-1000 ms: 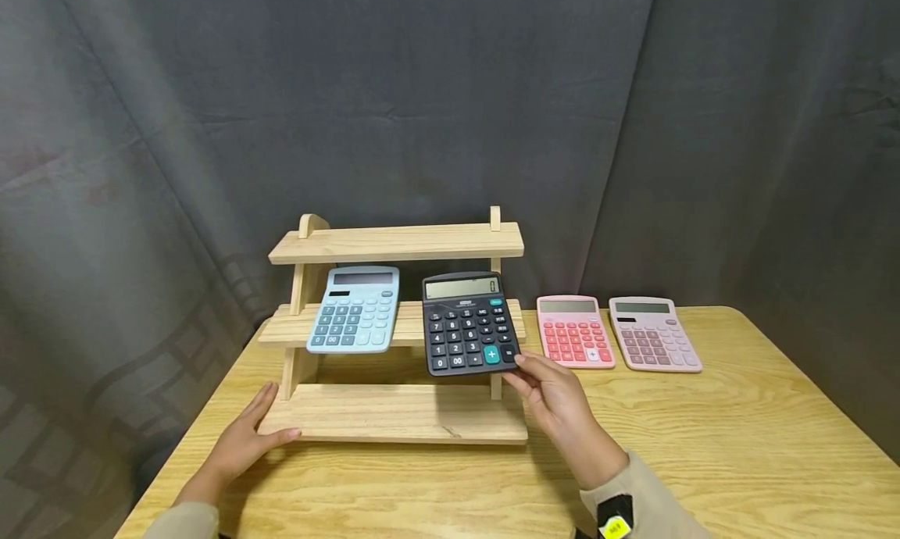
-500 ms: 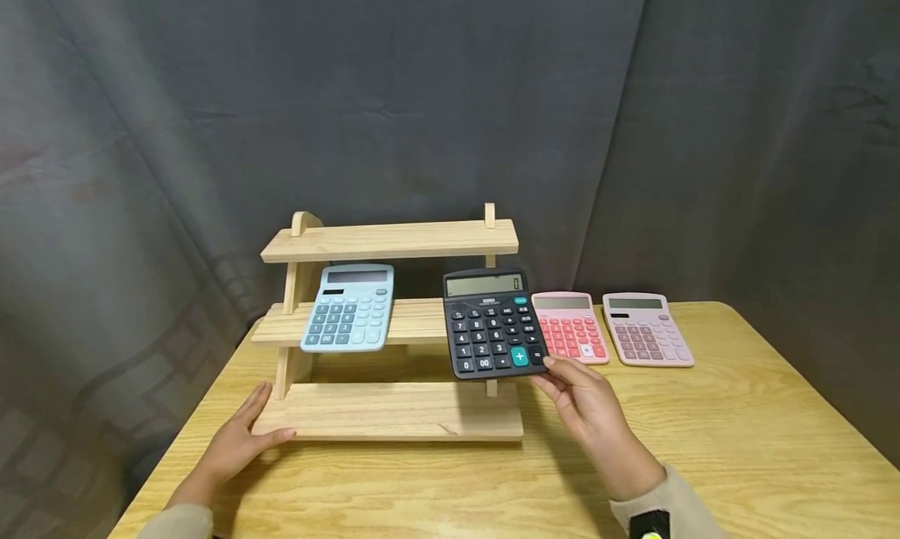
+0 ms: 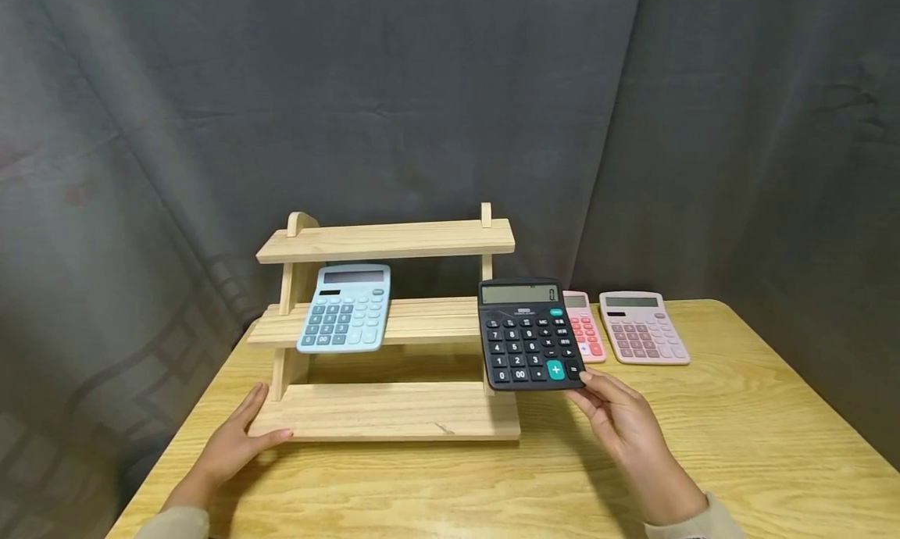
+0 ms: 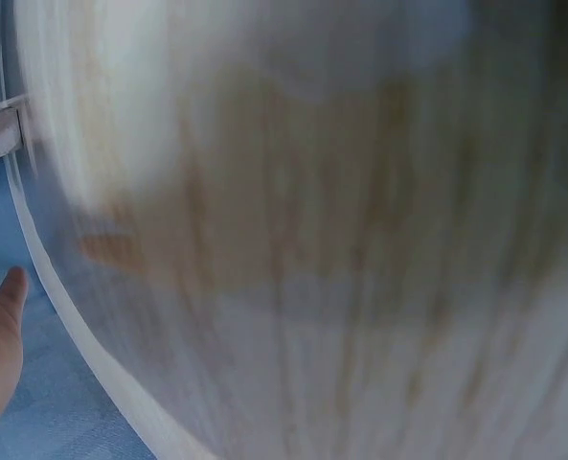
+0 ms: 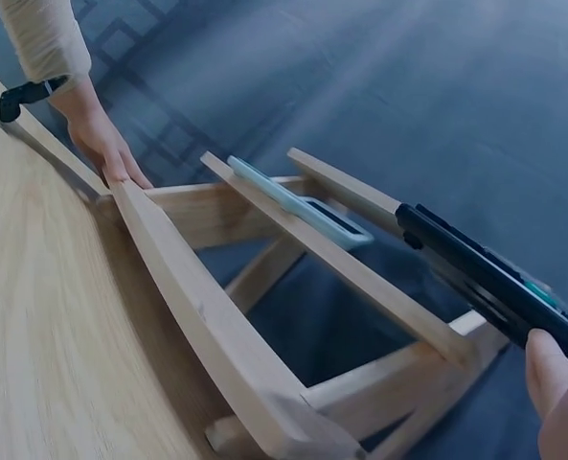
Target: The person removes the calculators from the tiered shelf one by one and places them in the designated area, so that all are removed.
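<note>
My right hand (image 3: 626, 426) pinches the lower right corner of a black calculator (image 3: 523, 312), thumb on top and fingers beneath. The calculator is held up in front of the right end of a three-tier wooden shelf rack (image 3: 394, 410), its display facing me. My left hand (image 3: 228, 449) rests at the rack's lower left corner, fingers fairly straight along the side and thumb on the front edge of the bottom board. On the middle tier leans a light blue calculator (image 3: 344, 308), towards the left. The right wrist view shows the black calculator (image 5: 485, 278) edge-on.
Behind the black calculator, a pink calculator (image 3: 589, 340) lies partly hidden on the wooden table (image 3: 745, 430). A pale mauve calculator (image 3: 643, 328) lies to its right. A dark grey curtain (image 3: 422, 94) hangs behind the table.
My right hand has carried the black calculator rightward, from before the middle tier to beyond the rack's right end, now covering part of the pink calculator. My left hand stays at the rack's corner.
</note>
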Demonstrator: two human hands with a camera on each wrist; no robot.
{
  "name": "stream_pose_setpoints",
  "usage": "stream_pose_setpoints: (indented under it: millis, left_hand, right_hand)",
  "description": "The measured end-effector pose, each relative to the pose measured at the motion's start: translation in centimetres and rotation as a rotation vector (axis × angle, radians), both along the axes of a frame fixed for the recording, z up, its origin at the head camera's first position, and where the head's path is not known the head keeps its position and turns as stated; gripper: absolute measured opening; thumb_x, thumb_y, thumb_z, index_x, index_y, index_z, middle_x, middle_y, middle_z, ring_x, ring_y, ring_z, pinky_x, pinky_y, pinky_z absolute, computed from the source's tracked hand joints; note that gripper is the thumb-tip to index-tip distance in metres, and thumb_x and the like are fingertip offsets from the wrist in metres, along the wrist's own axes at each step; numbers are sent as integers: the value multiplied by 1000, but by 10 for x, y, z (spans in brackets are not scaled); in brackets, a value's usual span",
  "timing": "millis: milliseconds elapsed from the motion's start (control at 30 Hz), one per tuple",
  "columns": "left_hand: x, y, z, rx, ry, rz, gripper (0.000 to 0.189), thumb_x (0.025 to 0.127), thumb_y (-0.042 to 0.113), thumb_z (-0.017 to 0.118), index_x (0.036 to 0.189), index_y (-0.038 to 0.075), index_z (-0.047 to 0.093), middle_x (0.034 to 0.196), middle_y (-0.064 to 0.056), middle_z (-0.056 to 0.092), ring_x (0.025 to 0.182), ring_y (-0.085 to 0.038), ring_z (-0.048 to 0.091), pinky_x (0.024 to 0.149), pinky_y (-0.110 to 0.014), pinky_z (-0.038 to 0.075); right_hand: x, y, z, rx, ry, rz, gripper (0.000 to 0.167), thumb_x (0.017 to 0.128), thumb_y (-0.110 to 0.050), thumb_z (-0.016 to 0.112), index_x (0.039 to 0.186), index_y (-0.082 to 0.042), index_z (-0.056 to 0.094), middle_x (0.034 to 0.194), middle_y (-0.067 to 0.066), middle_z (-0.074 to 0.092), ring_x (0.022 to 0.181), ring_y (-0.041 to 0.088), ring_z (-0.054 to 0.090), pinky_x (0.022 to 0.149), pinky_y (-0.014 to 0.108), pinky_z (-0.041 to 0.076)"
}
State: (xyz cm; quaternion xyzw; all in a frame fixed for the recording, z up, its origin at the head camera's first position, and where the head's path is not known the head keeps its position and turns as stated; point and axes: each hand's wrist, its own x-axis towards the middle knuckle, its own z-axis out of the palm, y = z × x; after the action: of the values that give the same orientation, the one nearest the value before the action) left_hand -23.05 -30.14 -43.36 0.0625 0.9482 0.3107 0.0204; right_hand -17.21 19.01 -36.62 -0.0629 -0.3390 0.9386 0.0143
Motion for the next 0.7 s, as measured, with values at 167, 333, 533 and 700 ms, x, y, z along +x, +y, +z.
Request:
stream_pose_setpoints:
  millis: [167,333,533,700]
  left_hand:
    - [-1,1,0,1,5,3,92,74,40,64,138,3,10,141,-21,7,121,-48,13,87,-62,18]
    - [-1,2,1,5,-3,5,92,74,40,64,138,3,9,141,-21,6,121,-48,13,87,-63,18]
    - [0,1,2,2,-9,-1,92,74,40,64,138,3,8,141,-21,6,121,-48,13,87,-62,18]
    - [1,2,3,12,-16,-15,93,75,40,63,138,2,7,141,-22,5,121,-48,11,87,-62,17]
  right_hand:
    - [6,15,-5,-60,60,6,27,84,14,40,83,5,66,89,15,62,84,20,60,80,29,43]
    - [10,31,-16,-113,103,-1,26,85,14,40,86,8,65,91,17,61,87,22,59,80,31,42]
    - [6,55,-49,-109,120,-9,22,84,12,43,92,8,63,95,18,60,93,23,57,84,32,39]
    - [9,62,-58,-115,78,-23,20,83,12,45,90,7,63,95,19,60,93,24,56,85,32,38]
